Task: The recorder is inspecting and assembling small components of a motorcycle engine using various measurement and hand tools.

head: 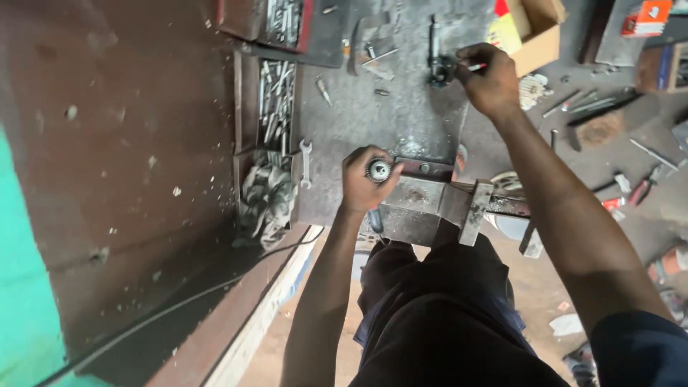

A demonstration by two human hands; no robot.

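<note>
Grimy grey metal surface point(401, 122) is taking up the middle of the head view, with a rusty brown wall running along one side and a strip of teal at the edge, so yeah, proper workshop mess. Left hand point(367, 180) is curling tight around a round toothed metal part, looks like a drill chuck point(378, 170), and it's gripping it right at the near edge of the surface, just beside the bench vise point(437, 204) that's sitting bolted there. Fingers are wrapping the chuck so only its face is showing. Right hand point(491, 77) is reaching way out to the far side, fingers pressed together and pinching a small thin light-coloured piece point(476, 67), can't tell exactly what it is, and it's touching or nearly touching a dark metal tool point(437, 64) lying on the surface. Just past that hand a cardboard box point(534, 36) is sitting with yellow stuff inside. Over by the wall a tray of long metal bits point(276, 107) is lying open, a crumpled rag point(266, 197) is bunching up below it, and a small open-end spanner point(305, 161) is lying between rag and left hand. Dark trousers are filling the bottom of the shot
</note>
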